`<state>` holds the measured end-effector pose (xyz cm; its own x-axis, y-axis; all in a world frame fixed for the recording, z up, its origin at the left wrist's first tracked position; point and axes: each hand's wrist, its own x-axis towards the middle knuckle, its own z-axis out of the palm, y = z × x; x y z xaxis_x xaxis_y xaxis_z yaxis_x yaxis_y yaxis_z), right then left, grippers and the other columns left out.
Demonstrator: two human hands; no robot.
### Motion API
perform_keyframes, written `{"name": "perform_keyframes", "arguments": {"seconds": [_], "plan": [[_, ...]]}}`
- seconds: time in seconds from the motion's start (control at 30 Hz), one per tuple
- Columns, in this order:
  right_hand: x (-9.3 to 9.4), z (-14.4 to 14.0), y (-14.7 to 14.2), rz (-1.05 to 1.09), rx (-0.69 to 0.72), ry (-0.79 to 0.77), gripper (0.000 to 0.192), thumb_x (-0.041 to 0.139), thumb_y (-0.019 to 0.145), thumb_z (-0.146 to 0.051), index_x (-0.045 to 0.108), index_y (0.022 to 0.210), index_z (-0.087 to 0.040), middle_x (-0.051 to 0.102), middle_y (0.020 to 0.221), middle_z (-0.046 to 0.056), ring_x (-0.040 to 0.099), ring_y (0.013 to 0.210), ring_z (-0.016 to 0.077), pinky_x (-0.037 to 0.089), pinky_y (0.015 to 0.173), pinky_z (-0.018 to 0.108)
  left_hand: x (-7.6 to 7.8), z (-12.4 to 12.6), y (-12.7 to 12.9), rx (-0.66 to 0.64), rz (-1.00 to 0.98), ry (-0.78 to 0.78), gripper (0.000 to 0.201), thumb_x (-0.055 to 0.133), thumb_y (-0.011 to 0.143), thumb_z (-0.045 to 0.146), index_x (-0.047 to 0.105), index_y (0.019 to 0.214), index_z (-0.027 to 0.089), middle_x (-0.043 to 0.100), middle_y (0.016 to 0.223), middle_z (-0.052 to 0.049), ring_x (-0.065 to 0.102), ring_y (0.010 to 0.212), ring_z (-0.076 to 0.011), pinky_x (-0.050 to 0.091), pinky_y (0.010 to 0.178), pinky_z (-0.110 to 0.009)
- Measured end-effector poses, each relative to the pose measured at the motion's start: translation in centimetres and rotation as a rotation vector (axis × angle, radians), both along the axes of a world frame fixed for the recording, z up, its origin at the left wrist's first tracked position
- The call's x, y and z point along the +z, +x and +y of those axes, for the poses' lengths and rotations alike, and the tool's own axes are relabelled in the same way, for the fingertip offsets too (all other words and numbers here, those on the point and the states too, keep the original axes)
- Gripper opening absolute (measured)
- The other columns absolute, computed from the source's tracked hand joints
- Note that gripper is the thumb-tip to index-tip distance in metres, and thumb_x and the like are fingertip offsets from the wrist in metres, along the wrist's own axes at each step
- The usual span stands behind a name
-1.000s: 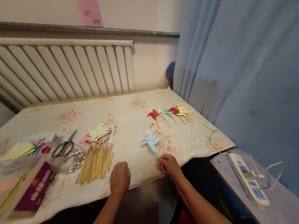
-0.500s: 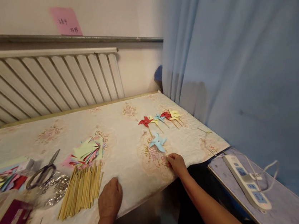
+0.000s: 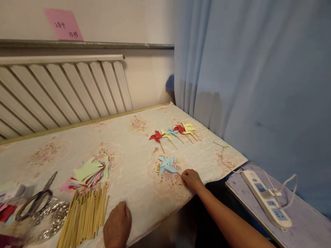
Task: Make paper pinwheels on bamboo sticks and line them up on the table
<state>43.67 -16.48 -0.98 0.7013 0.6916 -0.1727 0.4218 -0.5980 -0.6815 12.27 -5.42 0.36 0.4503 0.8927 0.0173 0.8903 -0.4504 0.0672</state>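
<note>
The right hand (image 3: 192, 178) has carried the blue pinwheel (image 3: 167, 164) further onto the table (image 3: 126, 144), closer to the finished row (image 3: 172, 132); fingers pinch its stick. The left hand (image 3: 116, 227) stays flat beside the sticks (image 3: 82, 219), fingers together.

a home room used as a craft corner: a white ribbed radiator (image 3: 48, 93) under a plain wall, a pale blue curtain (image 3: 252, 70), a floral quilted tablecloth (image 3: 131, 136), and a white power strip (image 3: 266, 199) on a side board.
</note>
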Motion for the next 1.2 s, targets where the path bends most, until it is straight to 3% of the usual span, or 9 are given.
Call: {"name": "perform_keyframes", "arguments": {"seconds": [0.4, 0.67, 1.0, 1.2], "plan": [[1.3, -1.3, -0.5, -0.200, 0.014, -0.100, 0.014, 0.056, 0.080, -0.022, 0.069, 0.079, -0.018, 0.071, 0.082, 0.006, 0.060, 0.077, 0.0163, 0.033, 0.064, 0.024, -0.2, 0.0, -0.1, -0.005, 0.006, 0.010, 0.031, 0.025, 0.096, 0.032, 0.054, 0.091, 0.020, 0.064, 0.087, -0.009, 0.062, 0.084, -0.0222, 0.036, 0.066, -0.031], [1.3, -2.3, -1.1, -0.421, 0.086, -0.204, 0.019, 0.048, 0.088, -0.024, 0.067, 0.092, -0.020, 0.069, 0.094, 0.008, 0.061, 0.086, 0.0188, 0.035, 0.068, 0.027, -0.3, -0.1, -0.2, -0.005, -0.001, 0.030, 0.031, 0.025, 0.096, 0.032, 0.053, 0.090, 0.020, 0.064, 0.087, -0.008, 0.061, 0.084, -0.0222, 0.034, 0.066, -0.031], [0.4, -2.7, -1.1, -0.515, 0.125, -0.212, 0.021, 0.044, 0.089, -0.019, 0.065, 0.083, -0.018, 0.067, 0.089, 0.010, 0.059, 0.086, 0.0195, 0.035, 0.069, 0.028, -0.4, 0.0, -0.2, -0.014, -0.001, 0.027, 0.029, 0.026, 0.096, 0.033, 0.051, 0.091, 0.020, 0.064, 0.088, -0.008, 0.061, 0.083, -0.0220, 0.032, 0.064, -0.032], [-0.1, -2.8, -0.7, -0.445, 0.086, -0.104, 0.016, 0.049, 0.084, -0.017, 0.063, 0.077, -0.018, 0.066, 0.084, 0.007, 0.058, 0.080, 0.0175, 0.034, 0.069, 0.026, -0.6, 0.2, -0.1, -0.003, -0.003, 0.027, 0.028, 0.026, 0.096, 0.033, 0.051, 0.089, 0.020, 0.064, 0.086, -0.008, 0.061, 0.082, -0.0221, 0.032, 0.064, -0.032]]}}
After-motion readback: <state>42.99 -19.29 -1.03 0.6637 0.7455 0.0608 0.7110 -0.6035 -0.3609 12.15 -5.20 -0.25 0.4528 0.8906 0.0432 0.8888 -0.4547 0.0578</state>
